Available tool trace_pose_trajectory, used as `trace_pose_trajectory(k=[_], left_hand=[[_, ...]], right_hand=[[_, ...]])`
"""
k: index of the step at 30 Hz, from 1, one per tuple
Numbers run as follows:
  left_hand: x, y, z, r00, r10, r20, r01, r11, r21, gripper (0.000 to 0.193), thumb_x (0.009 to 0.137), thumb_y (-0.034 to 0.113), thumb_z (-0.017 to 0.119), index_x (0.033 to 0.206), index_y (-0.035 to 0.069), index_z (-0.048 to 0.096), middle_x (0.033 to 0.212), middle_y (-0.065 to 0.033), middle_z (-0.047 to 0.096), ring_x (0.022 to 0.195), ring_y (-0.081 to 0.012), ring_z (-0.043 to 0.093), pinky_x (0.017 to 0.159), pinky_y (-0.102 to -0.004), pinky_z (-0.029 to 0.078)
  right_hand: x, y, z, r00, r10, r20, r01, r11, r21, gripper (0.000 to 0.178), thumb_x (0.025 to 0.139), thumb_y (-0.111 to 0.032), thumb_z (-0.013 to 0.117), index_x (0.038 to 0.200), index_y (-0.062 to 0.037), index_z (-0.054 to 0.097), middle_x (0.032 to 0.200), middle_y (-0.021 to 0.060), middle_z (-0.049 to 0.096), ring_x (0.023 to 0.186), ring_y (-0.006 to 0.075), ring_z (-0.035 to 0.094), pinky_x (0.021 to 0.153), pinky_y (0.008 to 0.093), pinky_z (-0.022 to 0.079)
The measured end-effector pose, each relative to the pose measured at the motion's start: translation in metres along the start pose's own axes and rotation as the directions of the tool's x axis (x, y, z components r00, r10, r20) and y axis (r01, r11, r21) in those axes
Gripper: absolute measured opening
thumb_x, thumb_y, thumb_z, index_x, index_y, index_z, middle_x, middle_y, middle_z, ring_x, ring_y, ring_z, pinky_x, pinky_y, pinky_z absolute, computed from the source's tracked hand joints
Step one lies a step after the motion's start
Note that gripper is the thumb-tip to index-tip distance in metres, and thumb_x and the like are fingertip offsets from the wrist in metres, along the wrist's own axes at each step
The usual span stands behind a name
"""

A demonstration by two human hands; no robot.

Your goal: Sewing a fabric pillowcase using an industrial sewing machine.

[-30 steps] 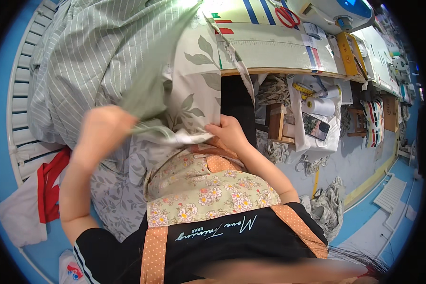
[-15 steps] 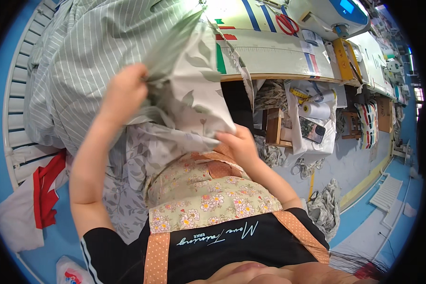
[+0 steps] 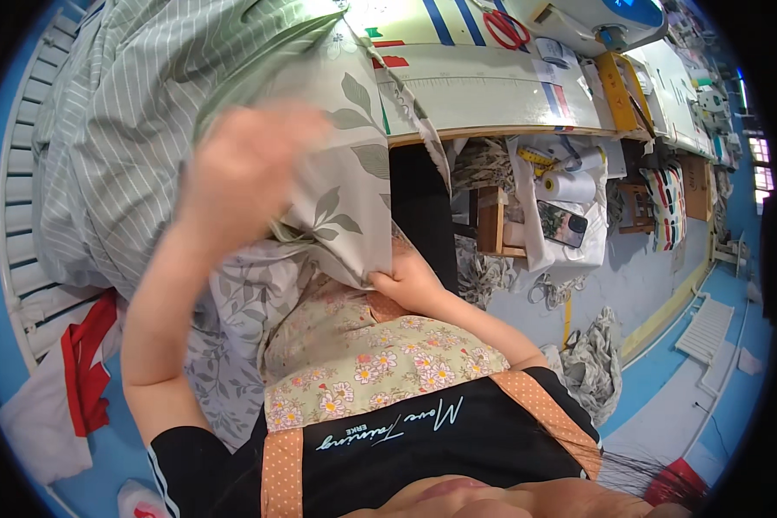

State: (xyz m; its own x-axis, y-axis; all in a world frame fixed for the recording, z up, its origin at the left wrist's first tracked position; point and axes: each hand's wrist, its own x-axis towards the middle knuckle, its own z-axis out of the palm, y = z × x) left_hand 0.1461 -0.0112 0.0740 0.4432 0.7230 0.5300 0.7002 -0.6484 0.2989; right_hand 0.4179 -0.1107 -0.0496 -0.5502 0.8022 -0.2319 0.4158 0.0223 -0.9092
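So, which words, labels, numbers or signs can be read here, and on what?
Black shirt: pale script lettering across the chest, legible but not copied here.
Ruler scale on the worktop: numbers too small to read.
Yellow box: marking too small to read.
White machine: display characters too small to read.

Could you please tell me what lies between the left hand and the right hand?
The head view shows leaf-print cloth between the blurred left hand and the right hand, which pinches its edge.
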Motion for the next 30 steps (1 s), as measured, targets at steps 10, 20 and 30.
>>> trace_pose_trajectory(k=[10, 20, 30], left_hand=[[-0.07, 0.087, 0.063, 0.914, 0.133, 0.383, -0.005, 0.948, -0.319, 0.022, 0.077, 0.011, 0.073, 0.099, 0.009, 0.068, 0.08, -0.0054, 0.059, 0.077, -0.024, 0.061, 0.065, -0.0366, 0.052], [-0.128, 0.123, 0.078, 0.544, -0.779, 0.312, 0.76, 0.299, -0.577, 0.008, 0.084, 0.004, 0.063, 0.091, 0.001, 0.062, 0.083, -0.0133, 0.059, 0.08, -0.0322, 0.06, 0.069, -0.0382, 0.051], [-0.127, 0.109, 0.019, 0.866, -0.494, -0.08, 0.434, 0.822, -0.368, 0.007, 0.086, 0.005, 0.062, 0.088, 0.0, 0.058, 0.076, -0.0131, 0.058, 0.074, -0.0309, 0.062, 0.071, -0.0405, 0.053]], right_hand=[[0.015, 0.004, -0.092, 0.792, -0.13, -0.596, 0.028, 0.984, -0.178, 0.031, 0.079, -0.01, 0.078, 0.107, -0.0006, 0.068, 0.098, 0.0058, 0.069, 0.089, 0.0184, 0.065, 0.08, 0.0326, 0.053], [-0.013, -0.011, -0.089, 0.943, 0.065, -0.326, -0.017, 0.988, 0.151, 0.012, 0.092, -0.001, 0.067, 0.103, 0.0019, 0.067, 0.096, 0.0028, 0.066, 0.083, 0.0086, 0.062, 0.074, 0.0239, 0.051], [-0.065, -0.014, -0.109, 0.64, -0.083, -0.764, 0.134, 0.991, 0.004, 0.005, 0.091, 0.005, 0.064, 0.094, 0.002, 0.066, 0.082, 0.001, 0.06, 0.076, 0.008, 0.058, 0.068, 0.02, 0.045]])
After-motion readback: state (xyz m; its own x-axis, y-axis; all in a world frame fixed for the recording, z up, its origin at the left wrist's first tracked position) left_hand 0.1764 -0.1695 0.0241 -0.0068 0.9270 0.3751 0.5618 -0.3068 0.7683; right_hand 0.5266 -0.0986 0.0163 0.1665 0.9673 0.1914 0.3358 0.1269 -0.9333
